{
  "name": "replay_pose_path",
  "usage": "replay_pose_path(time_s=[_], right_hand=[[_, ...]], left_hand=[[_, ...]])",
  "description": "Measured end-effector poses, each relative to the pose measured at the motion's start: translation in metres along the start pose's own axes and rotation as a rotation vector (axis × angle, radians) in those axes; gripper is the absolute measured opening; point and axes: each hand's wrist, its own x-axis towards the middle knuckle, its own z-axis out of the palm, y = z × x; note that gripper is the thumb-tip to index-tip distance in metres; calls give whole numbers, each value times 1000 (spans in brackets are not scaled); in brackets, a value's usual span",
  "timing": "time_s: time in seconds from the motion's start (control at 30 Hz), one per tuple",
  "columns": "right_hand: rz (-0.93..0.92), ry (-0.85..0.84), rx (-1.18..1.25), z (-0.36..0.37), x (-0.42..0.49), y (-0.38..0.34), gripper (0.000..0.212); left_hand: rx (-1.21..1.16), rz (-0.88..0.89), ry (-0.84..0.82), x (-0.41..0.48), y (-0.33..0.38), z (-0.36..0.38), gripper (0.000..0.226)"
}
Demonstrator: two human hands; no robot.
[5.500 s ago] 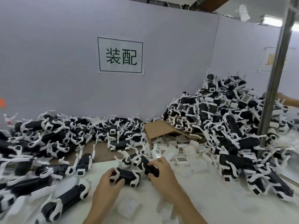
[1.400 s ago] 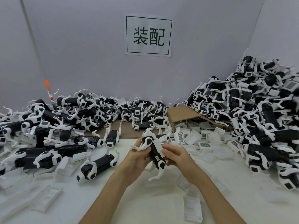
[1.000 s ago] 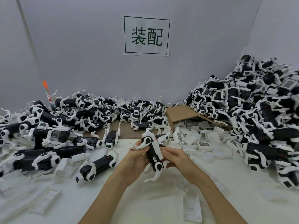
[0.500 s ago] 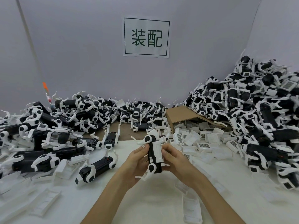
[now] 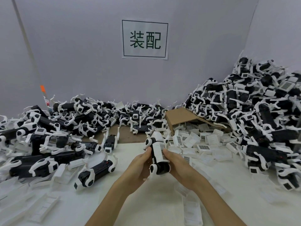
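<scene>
Head view. We log one black-and-white robot-dog unit (image 5: 157,162) held above the white worktop (image 5: 146,203), just in front of the near edge of the parts heap, standing roughly on end. A white labelled cover (image 5: 160,152) sits against its upper face, barcode label facing us.

The left hand (image 5: 138,167) is curled round the unit's left side, with the thumb up near the top white joint. The right hand (image 5: 179,165) is curled round the right side, its thumb lying along the cover's edge. Both hands grip the unit; neither is empty.

Surroundings: a low heap of like units (image 5: 48,128) covers the left of the worktop, and a taller heap (image 5: 252,115) rises on the right against the wall. Between them lies a tipped cardboard box (image 5: 179,116), with loose barcode covers (image 5: 200,142) spilling from it, near the right hand. One single unit (image 5: 96,173) lies flat on the worktop, left of the left hand and apart from it. A printed sign (image 5: 145,39) hangs on the back wall.
</scene>
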Motion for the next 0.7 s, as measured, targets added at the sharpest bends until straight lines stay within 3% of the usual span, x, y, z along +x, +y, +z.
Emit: replay_pose_path(time_s=[0.1,0.23,0.33,0.5,0.7], right_hand=[[-30,45,26,0,0,1,51],[-66,113,-26,-1,1,0,49],[-95,118,-41,-3,2,3,45],[-115,137,-117,-2,2,6,44],[-43,84,-195,-2,2,8,33]], left_hand=[[165,74,77,1,-1,5,57],[302,183,44,-1,-4,12,36],[342,244,49,-3,-3,14,39],[374,249,69,-1,-6,15,26],[345,185,176,1,-10,14,35]])
